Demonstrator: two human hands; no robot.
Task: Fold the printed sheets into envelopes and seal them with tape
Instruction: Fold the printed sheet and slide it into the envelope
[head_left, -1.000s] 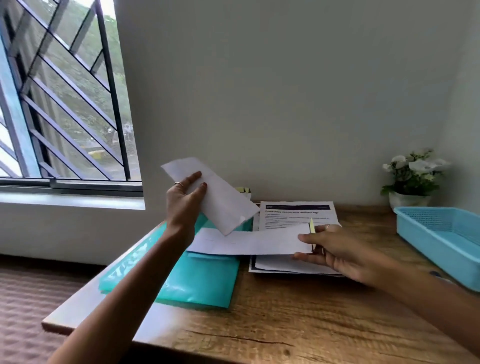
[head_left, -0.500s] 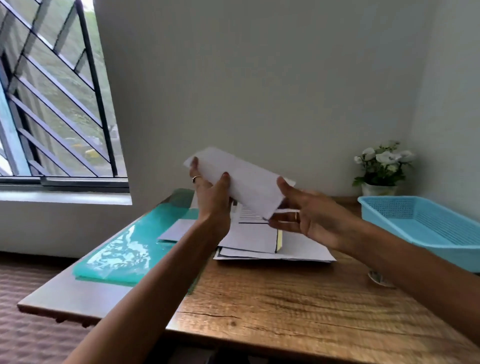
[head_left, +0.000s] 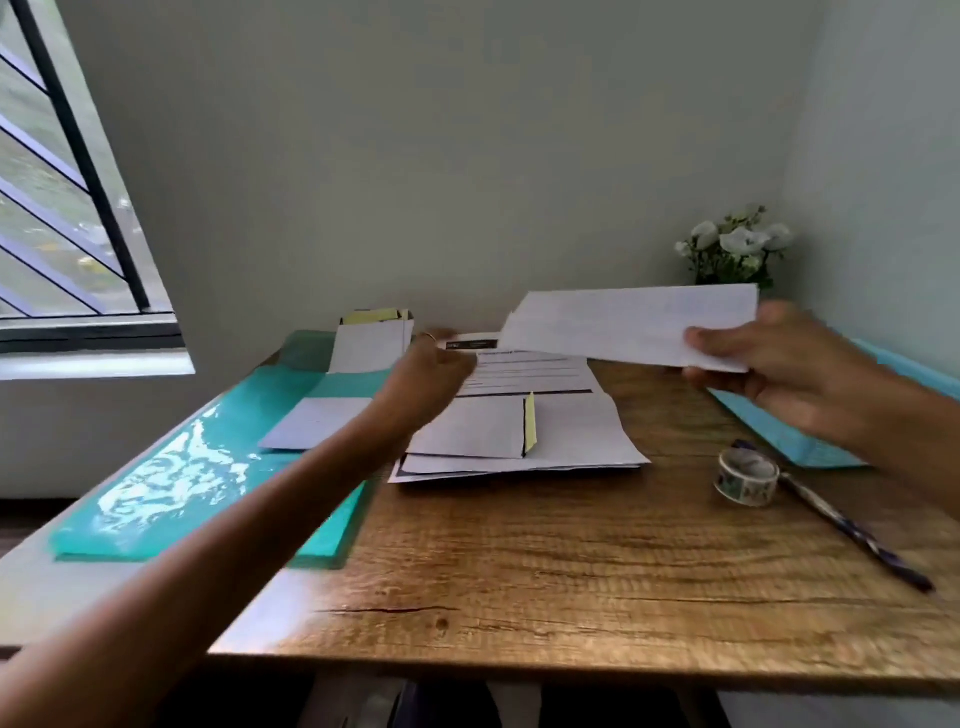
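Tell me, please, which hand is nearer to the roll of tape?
The right hand, holding a folded sheet above and behind the roll of tape. The left hand reaches over the printed sheets, far left.

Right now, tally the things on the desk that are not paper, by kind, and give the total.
Teal plastic folder: 1
Washi tape roll: 1
Patterned pen: 1
Blue mesh tray: 1
White flower pot plant: 1
Total: 5

bare wood lies open below and nearward of the right hand (head_left: 779, 374) fingers, bar the tape roll (head_left: 746, 476) and pen (head_left: 852, 525) beneath them, while the paper stack (head_left: 571, 441) crowds under the left hand (head_left: 426, 379) fingers.
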